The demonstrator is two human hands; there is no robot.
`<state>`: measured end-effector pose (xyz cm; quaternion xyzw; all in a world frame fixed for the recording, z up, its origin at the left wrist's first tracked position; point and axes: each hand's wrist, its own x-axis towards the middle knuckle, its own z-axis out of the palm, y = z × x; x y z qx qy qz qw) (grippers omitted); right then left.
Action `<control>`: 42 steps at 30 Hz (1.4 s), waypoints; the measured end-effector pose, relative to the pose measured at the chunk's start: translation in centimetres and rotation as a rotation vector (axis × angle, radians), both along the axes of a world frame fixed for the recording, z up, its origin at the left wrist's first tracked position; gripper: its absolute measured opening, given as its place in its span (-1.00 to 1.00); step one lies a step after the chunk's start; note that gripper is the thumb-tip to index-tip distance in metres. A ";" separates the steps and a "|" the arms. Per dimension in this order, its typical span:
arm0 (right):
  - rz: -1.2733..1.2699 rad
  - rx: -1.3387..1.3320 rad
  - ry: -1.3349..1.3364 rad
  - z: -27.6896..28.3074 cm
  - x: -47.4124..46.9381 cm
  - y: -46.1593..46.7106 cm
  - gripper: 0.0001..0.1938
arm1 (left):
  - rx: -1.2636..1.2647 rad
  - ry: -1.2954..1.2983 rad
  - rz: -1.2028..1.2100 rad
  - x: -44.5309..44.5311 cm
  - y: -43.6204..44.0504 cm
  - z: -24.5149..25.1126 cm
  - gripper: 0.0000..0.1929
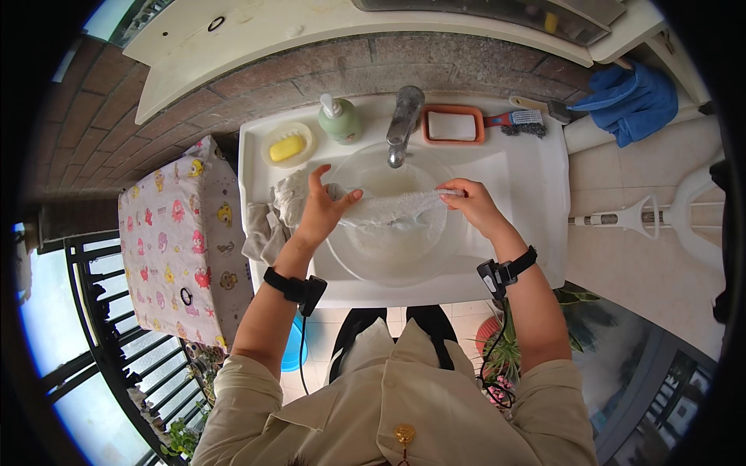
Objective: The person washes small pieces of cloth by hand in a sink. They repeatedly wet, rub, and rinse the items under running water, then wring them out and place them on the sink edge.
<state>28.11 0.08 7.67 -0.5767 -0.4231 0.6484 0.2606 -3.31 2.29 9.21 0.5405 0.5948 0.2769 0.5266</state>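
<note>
A wet white cloth item (387,208), covered in suds, stretches between my two hands over a clear plastic basin (382,274) of cloudy water. My left hand (323,212) bears its left end, with thumb and forefinger spread apart and the other fingers partly hidden. Between the thumb and fingers of my right hand (472,205) the right end is pinched. The basin stands in a white sink (524,233), under a metal faucet (405,122). Just left of my left hand lie a crumpled white cloth (289,198) and greyish socks (262,233).
Along the sink's back stand a yellow soap bar (287,148) in a dish, a green pump bottle (340,121), white soap (451,126) in an orange dish and a scrub brush (518,121). A patterned cover (169,244) is at left; a blue cloth (632,105) hangs at right.
</note>
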 end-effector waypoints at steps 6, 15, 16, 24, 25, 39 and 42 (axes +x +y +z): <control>-0.242 0.045 0.163 0.7 0.4 1.1 -0.66 | 0.351 0.409 -0.420 -1.1 -0.9 2.3 -0.48; -0.185 0.070 -0.233 -0.7 -1.1 1.8 -0.75 | 0.378 0.334 -0.285 -2.1 0.2 1.2 -0.73; -0.130 0.094 -0.325 -1.2 -1.0 1.9 -0.74 | 0.207 0.182 -0.260 -2.2 0.4 0.3 -0.73; 0.307 0.281 -0.793 -7.9 -5.2 -0.1 -0.33 | 0.169 0.523 -0.212 0.0 -1.4 -8.7 -0.55; 0.520 0.329 -0.895 -8.1 -5.5 -0.5 -0.21 | 0.220 0.545 -0.251 0.2 -1.9 -9.1 -0.55; 1.001 0.015 -1.154 -11.5 -7.4 0.3 -0.41 | 0.096 0.504 -0.367 0.2 -4.1 -9.8 -0.74; 0.682 0.247 -0.884 -11.3 -6.7 0.6 -0.51 | -0.226 0.315 -0.261 1.2 -4.2 -11.1 -0.72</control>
